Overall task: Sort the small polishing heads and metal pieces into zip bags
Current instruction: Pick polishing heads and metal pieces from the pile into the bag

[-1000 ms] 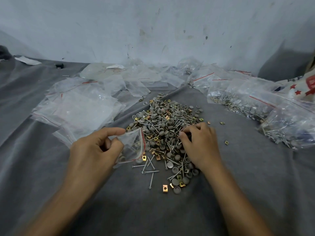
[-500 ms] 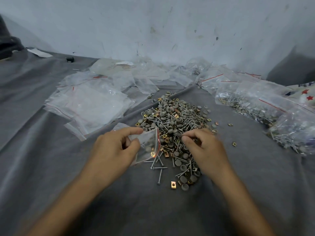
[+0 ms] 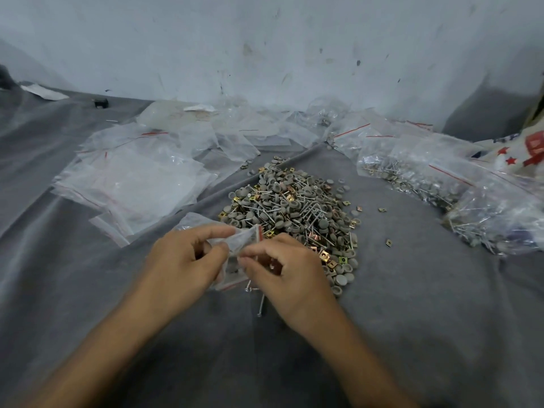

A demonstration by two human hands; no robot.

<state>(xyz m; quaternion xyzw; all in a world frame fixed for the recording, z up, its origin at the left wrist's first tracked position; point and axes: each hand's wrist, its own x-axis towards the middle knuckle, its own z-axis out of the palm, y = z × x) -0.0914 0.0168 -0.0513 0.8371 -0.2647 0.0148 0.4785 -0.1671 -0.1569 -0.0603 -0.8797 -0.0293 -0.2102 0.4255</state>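
Note:
A heap of grey round polishing heads, thin metal pins and small brass square pieces (image 3: 297, 213) lies on the grey cloth in the middle. My left hand (image 3: 185, 260) pinches a small clear zip bag (image 3: 235, 245) with a red seal line by its edge, just left of the heap's near end. My right hand (image 3: 290, 272) has its fingers curled at the bag's mouth, fingertips together on small pieces; what they hold is mostly hidden. A few loose pins (image 3: 260, 301) lie under my right hand.
Empty clear zip bags (image 3: 132, 184) are spread at the left and back. Filled bags of pins and heads (image 3: 459, 184) lie along the right. A patterned cloth (image 3: 527, 151) sits at far right. A small black object (image 3: 101, 103) rests near the back wall.
My right hand left the heap and came to the mouth of the bag. My left hand kept its hold on the bag and tilted it toward the right hand.

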